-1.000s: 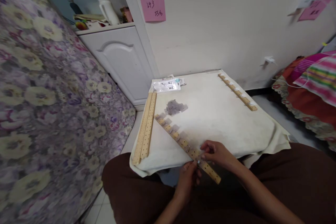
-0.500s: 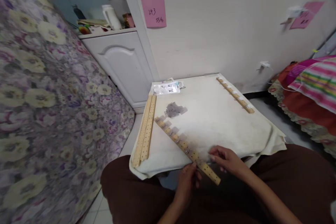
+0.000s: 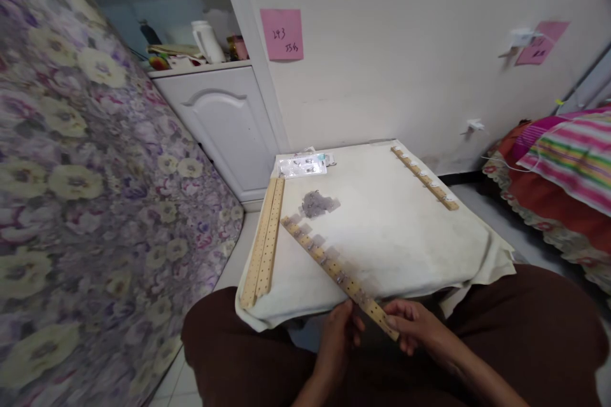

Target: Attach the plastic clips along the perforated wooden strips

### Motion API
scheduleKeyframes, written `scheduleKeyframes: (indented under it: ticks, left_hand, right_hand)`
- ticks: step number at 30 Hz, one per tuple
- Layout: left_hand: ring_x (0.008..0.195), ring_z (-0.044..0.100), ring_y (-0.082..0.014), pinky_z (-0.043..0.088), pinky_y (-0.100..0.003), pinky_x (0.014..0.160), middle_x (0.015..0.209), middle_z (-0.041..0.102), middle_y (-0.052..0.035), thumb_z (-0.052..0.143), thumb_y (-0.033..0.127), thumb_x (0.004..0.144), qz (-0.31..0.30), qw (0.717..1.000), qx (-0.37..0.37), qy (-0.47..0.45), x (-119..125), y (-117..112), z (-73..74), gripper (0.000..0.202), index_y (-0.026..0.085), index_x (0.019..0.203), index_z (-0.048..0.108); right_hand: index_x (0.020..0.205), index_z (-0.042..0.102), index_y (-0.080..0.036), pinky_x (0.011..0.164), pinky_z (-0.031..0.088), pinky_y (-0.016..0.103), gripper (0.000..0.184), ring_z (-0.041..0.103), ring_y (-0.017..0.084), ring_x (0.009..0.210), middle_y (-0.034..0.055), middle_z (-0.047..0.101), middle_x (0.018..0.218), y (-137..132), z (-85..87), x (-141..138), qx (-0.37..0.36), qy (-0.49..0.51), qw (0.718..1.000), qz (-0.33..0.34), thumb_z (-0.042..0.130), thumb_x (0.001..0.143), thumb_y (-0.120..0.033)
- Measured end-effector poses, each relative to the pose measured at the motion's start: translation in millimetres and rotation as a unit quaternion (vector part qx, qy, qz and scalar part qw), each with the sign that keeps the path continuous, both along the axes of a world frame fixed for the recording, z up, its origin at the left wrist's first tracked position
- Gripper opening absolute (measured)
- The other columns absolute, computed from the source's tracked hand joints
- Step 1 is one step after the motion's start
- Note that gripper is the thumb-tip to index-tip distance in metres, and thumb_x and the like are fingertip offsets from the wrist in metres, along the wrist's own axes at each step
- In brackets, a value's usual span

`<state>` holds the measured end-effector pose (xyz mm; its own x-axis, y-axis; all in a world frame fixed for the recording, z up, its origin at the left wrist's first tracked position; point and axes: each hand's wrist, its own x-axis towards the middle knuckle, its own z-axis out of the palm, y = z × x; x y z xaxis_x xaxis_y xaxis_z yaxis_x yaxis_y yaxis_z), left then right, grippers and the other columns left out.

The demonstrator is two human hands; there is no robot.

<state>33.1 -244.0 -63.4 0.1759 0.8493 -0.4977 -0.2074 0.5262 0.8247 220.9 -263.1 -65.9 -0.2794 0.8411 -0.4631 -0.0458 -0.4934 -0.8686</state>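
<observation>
A wooden strip with holes (image 3: 329, 266) slants across the near left of the cloth-covered table, its near end jutting past the edge. Small shiny pieces sit along it, too fine to make out. My left hand (image 3: 340, 331) is closed at the strip's underside, fingers partly hidden. My right hand (image 3: 414, 324) grips the near end, thumb on top. Beyond the strip's far end lies a pile of small grey, see-through pieces (image 3: 316, 203). Two more holed wooden strips (image 3: 265, 238) lie side by side along the left edge.
Another wooden strip (image 3: 424, 179) bearing white pieces lies along the right edge of the table (image 3: 377, 203). A clear plastic package (image 3: 302, 166) rests at the back left. A floral curtain (image 3: 119, 203) hangs on the left; a bed with striped cloth (image 3: 573, 149) stands on the right.
My right hand has come down and taken hold of the strip's near end. My left hand stays at the strip. The view has tilted slightly.
</observation>
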Motion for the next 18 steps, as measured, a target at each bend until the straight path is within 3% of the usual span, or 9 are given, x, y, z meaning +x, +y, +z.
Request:
scheduleKeyframes:
  ticks: [9,18]
  left_hand:
    - [0.034,0.034,-0.0043,0.015,-0.020,0.039,0.049,0.053,0.0058,0.058,0.064,0.064,0.010,1.000,-0.022,-0.007,-8,-2,-7.5,0.053,0.014,0.083,0.058]
    - [0.036,0.038,-0.0059,0.017,-0.022,0.040,0.051,0.055,0.0038,0.056,0.059,0.066,-0.006,1.000,0.000,0.003,-9,-2,-14.3,0.049,0.013,0.082,0.062]
  right_hand:
    - [0.076,0.057,-0.015,0.038,0.035,0.014,0.037,0.046,0.003,0.038,-0.0039,0.059,0.062,-2,4.7,-5,0.025,0.012,0.999,0.015,0.071,0.064,-0.047]
    - [0.078,0.057,-0.015,0.038,0.035,0.015,0.034,0.043,0.002,0.037,-0.0036,0.060,0.062,-5,6.9,-1,0.047,0.017,0.999,0.021,0.069,0.067,-0.044]
